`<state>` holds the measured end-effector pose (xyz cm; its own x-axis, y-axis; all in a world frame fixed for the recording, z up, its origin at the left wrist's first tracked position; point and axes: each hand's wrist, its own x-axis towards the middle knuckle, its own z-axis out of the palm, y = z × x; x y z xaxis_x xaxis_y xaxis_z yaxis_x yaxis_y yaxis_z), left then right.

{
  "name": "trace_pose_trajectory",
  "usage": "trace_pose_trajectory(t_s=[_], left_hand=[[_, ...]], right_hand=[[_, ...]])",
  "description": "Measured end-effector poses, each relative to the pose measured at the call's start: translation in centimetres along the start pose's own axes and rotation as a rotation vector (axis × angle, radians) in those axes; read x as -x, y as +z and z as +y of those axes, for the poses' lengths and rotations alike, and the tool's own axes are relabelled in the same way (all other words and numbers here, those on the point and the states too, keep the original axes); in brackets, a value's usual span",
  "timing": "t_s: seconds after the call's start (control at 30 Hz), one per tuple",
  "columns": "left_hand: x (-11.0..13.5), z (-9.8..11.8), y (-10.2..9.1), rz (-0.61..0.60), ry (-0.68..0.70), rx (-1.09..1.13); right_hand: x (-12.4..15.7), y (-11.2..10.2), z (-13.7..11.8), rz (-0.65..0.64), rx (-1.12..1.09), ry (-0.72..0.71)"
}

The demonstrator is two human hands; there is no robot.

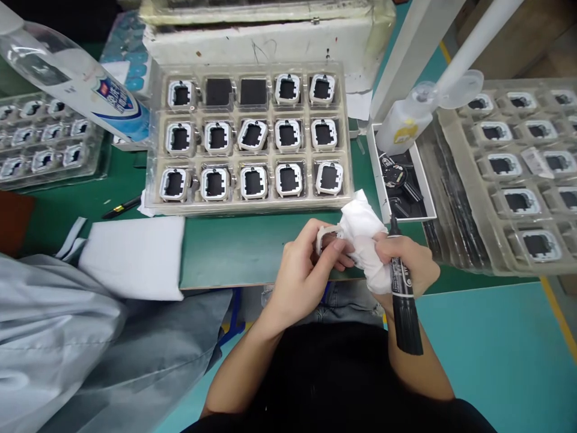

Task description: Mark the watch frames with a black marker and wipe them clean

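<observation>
My left hand (pixel 303 269) is closed around a small white square frame part (pixel 325 236) at the table's front edge. My right hand (pixel 406 264) grips a white cloth (pixel 363 231) pressed against that part, and a black marker (pixel 402 294) is tucked in the same hand, pointing down. Just beyond my hands lies a clear plastic tray (pixel 250 205) with rows of similar white frames; two cells in its back row show only black squares.
A second tray of frames (pixel 505 258) sits to the right, a third (pixel 45 174) at far left. A squeeze bottle (pixel 406 123) lies over a small white box (pixel 408 213). A white foam pad (pixel 135 255), a pen (pixel 121 207) and a plastic bottle (pixel 76 78) lie left.
</observation>
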<state>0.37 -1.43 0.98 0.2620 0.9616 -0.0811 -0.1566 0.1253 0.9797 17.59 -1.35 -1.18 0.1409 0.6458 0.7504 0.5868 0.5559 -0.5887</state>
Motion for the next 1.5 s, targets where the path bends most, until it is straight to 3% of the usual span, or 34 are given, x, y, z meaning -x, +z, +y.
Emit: trace_pose_trajectory(t_s=[0.27, 0.9, 1.0, 1.13, 1.2, 1.5], left_hand=[[0.0, -0.4, -0.4, -0.022, 0.057, -0.122], [-0.2, 0.3, -0.8, -0.101, 0.007, -0.331], [-0.4, 0.5, -0.7, -0.138, -0.033, -0.306], [-0.6, 0.7, -0.6, -0.149, -0.125, -0.083], [-0.6, 0.8, -0.6, -0.153, -0.147, 0.005], [-0.5, 1.1, -0.5, -0.133, -0.187, 0.130]], right_hand=[[-0.8, -0.4, -0.8, -0.189, -0.134, 0.142], [-1.3, -0.5, -0.8, -0.322, -0.220, 0.293], [-1.2, -0.3, -0.9, -0.262, -0.251, 0.346], [-1.0, -0.4, -1.0, -0.059, -0.302, 0.399], [-1.0, -0.4, -1.0, -0.017, -0.297, 0.415], [-1.6, -0.3, -1.7, -0.093, -0.320, 0.510]])
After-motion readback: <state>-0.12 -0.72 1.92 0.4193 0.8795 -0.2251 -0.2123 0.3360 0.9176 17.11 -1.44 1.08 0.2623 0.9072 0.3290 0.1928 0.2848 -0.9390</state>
